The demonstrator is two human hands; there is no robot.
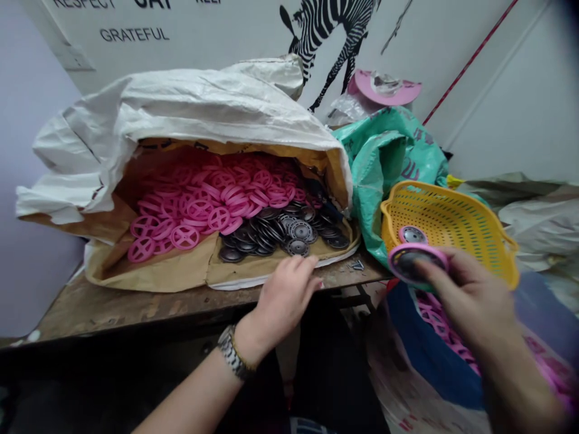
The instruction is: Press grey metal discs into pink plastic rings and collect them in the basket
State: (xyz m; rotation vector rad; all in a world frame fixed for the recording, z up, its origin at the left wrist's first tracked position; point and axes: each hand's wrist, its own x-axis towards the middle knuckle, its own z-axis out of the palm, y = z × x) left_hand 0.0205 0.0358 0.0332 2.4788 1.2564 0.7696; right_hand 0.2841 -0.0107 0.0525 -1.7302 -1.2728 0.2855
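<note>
My left hand (287,292), with a metal watch on its wrist, is at the front lip of a large white sack. Its fingers are loosely bent and apart from the thumb, with nothing visible in them. Just beyond the fingertips lie dark grey wheel discs (253,235), heaped beside a pile of pink spoked wheels (217,187) inside the sack. To the right, my right hand (470,295) grips a pink-rimmed wheel (400,265) with a dark centre, thumb pressed on its face. It is in front of a yellow perforated basket (479,220), where another pink-rimmed wheel (412,235) lies.
The white sack (217,99) lies open on a worn wooden bench (149,307). A few small metal pieces (356,264) are near the bench's right end. A green bag (384,150) stands behind the basket. Lower right, a blue-and-white sack (407,325) holds pink parts.
</note>
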